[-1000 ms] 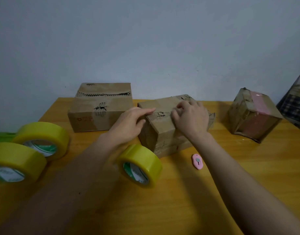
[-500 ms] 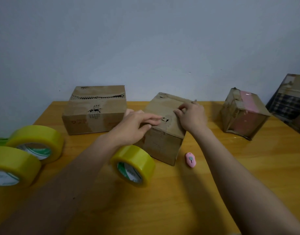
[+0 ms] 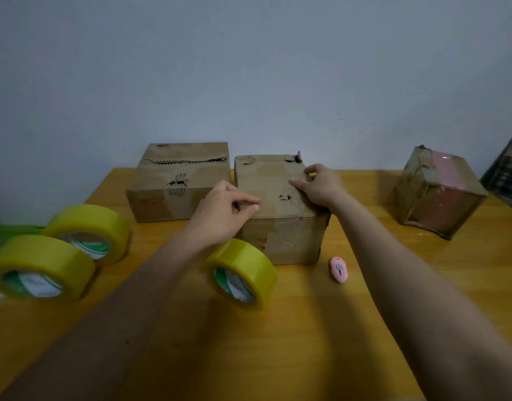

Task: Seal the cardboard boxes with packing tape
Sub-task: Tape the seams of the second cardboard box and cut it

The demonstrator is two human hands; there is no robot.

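Middle box (image 3: 278,198) turned square since earlier; right hand (image 3: 321,186) grip rests on top, left hand (image 3: 222,212) loosely curled, empty. Tape roll (image 3: 243,270) near-left, pink cutter (image 3: 339,269) near-right on surface (image 3: 306,328).

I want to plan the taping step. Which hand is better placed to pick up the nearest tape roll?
Probably the left. The left hand hovers at the middle box's near-left corner, just above the nearest tape roll, and holds nothing. The right hand rests on the box top, steadying it, farther from the roll.

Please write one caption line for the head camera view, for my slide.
Both hands, left hand and right hand, touch the middle brown cardboard box; a yellow packing tape roll stands before it.
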